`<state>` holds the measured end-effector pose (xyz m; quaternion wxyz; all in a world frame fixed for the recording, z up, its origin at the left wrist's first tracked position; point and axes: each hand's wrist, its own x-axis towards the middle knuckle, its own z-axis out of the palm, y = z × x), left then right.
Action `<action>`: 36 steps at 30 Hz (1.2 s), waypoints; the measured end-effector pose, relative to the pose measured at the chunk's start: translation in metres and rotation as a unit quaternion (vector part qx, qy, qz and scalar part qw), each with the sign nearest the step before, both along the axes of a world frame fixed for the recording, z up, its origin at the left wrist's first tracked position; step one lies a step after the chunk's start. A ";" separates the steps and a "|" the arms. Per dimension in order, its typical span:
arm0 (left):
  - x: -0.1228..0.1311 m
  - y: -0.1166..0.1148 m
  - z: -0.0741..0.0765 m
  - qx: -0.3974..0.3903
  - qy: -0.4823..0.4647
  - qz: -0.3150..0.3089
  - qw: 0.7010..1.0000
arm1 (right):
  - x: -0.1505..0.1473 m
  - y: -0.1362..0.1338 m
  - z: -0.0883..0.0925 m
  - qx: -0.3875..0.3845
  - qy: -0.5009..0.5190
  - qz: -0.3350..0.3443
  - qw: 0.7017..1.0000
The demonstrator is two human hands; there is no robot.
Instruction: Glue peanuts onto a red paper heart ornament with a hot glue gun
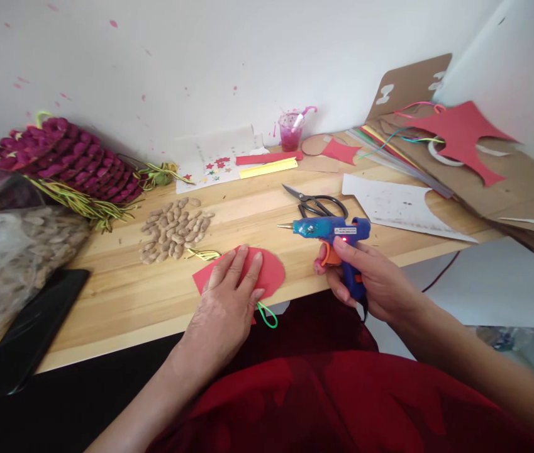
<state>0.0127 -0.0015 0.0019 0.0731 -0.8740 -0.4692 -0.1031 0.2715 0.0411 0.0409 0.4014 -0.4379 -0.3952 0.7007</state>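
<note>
My left hand point(229, 296) lies flat with fingers stretched out on a red paper cutout point(272, 272) at the near edge of the wooden table point(120, 296). A green loop of cord point(267, 314) sticks out from under the cutout. My right hand point(365, 280) grips the handle of a blue glue gun point(330, 229), with a finger by its orange trigger. The gun's metal nozzle points left, above the table and to the right of the cutout. A small red light glows on its body.
A pile of peanuts point(175, 229) lies left of the cutout, black scissors point(316, 202) behind the gun. A purple scaled craft point(66, 157), a bag of peanuts point(7, 264) and a black phone point(31, 327) sit at left. Cardboard and red paper sheets point(460, 141) are stacked at right, a pink cup point(291, 131) by the wall.
</note>
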 end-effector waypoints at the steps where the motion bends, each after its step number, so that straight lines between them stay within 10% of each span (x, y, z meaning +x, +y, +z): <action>1: 0.000 0.000 0.002 -0.004 -0.002 0.002 1.000 | -0.001 0.000 0.000 -0.002 0.002 0.003 1.000; 12: 0.009 -0.002 0.010 -0.051 -0.032 0.082 0.995 | -0.007 -0.001 -0.002 0.003 0.009 0.009 1.000; 26: -0.001 -0.003 0.011 -0.098 -0.060 0.042 0.992 | -0.010 -0.002 -0.005 0.022 0.037 -0.043 0.998; 31: -0.015 -0.002 0.001 -0.056 -0.194 -0.010 0.979 | -0.010 -0.002 -0.005 0.014 0.041 -0.050 0.998; 36: -0.011 -0.002 -0.011 -0.012 -0.097 0.026 0.995 | -0.011 -0.003 -0.003 0.011 0.039 -0.044 0.998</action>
